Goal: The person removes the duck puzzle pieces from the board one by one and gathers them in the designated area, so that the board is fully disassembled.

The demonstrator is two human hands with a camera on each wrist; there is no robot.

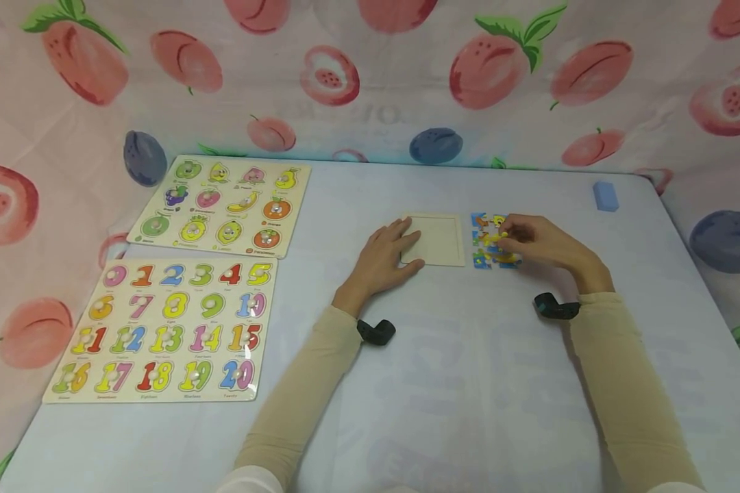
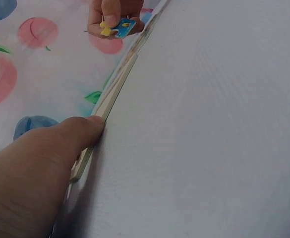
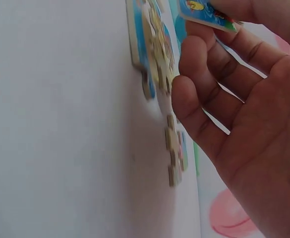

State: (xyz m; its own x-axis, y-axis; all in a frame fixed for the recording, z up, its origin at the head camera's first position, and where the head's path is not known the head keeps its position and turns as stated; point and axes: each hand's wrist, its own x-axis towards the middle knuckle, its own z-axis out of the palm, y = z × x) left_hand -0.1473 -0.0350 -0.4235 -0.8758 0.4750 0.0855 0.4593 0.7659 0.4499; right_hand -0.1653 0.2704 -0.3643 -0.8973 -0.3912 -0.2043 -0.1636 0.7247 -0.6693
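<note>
My left hand [image 1: 382, 257] rests with fingers spread on the left side of a pale wooden puzzle tray [image 1: 436, 239], which shows a bare inside. In the left wrist view the thumb [image 2: 87, 130] presses on the tray's edge. Just right of the tray lie several colourful jigsaw pieces [image 1: 481, 259], blue, yellow and orange. Over them my right hand [image 1: 549, 248] pinches one jigsaw piece [image 2: 126, 29], blue with a yellow part, between thumb and fingers. It is raised above the loose pieces [image 3: 177, 158] in the right wrist view.
At the left lie a fruit peg board [image 1: 206, 218] and, nearer, a number peg board [image 1: 181, 291]. A blue block [image 1: 606, 196] sits at the back right. Peach-print cloth [image 1: 370, 89] hangs behind the white table [image 1: 469, 383].
</note>
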